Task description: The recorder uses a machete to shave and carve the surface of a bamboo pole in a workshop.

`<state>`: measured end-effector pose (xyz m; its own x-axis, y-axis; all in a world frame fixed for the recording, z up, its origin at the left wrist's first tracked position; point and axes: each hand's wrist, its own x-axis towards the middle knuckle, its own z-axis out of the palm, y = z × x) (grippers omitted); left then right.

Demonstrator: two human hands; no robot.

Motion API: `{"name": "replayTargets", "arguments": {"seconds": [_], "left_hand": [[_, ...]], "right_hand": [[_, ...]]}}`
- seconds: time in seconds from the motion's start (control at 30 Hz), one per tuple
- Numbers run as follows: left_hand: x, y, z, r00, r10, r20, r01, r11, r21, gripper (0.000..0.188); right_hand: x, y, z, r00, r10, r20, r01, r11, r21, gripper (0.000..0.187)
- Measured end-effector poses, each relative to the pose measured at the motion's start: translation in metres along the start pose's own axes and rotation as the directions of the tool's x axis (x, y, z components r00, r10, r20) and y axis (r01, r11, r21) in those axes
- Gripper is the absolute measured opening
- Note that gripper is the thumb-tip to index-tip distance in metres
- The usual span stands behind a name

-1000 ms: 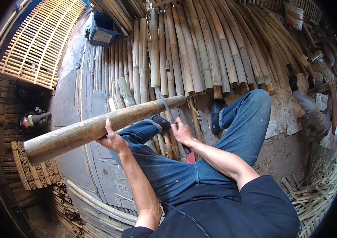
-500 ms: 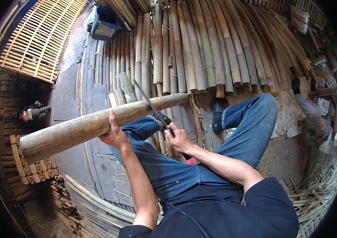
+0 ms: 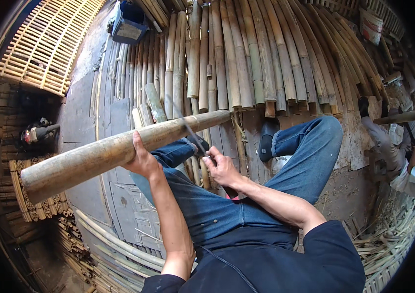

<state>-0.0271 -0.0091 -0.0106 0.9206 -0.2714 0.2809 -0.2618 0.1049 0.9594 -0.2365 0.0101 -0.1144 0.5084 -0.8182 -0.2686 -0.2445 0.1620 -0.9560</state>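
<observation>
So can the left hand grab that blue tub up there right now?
Probably not: the left hand is busy holding the thick bamboo pole, and the blue tub looks too far away, well beyond the pole.

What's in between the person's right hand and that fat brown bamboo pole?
The head view shows a long, thin grey blade, held by that right hand, with a black shoe partly behind it.

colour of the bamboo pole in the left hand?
Bamboo pole: mottled tan and grey-brown, best in head view.
</observation>
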Motion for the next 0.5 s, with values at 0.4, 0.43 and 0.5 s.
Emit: {"name": "replayTargets", "arguments": {"seconds": [0.4,0.43,0.5], "left_hand": [[0.006,0.005,-0.005,0.987,-0.059,-0.149,0.056,0.998,-0.027,0.080],[0.006,0.004,-0.006,0.993,-0.054,-0.107,0.050,0.998,-0.036,0.083],[0.007,0.000,-0.008,0.998,-0.031,-0.055,0.028,0.999,-0.044,0.085]], "right_hand": [[0.055,0.046,-0.017,0.899,0.433,-0.065,-0.432,0.901,0.040,0.034],[0.049,0.044,-0.018,0.918,0.379,-0.115,-0.384,0.923,-0.028,0.030],[0.036,0.036,-0.016,0.943,0.311,-0.122,-0.329,0.928,-0.176,0.037]]}}
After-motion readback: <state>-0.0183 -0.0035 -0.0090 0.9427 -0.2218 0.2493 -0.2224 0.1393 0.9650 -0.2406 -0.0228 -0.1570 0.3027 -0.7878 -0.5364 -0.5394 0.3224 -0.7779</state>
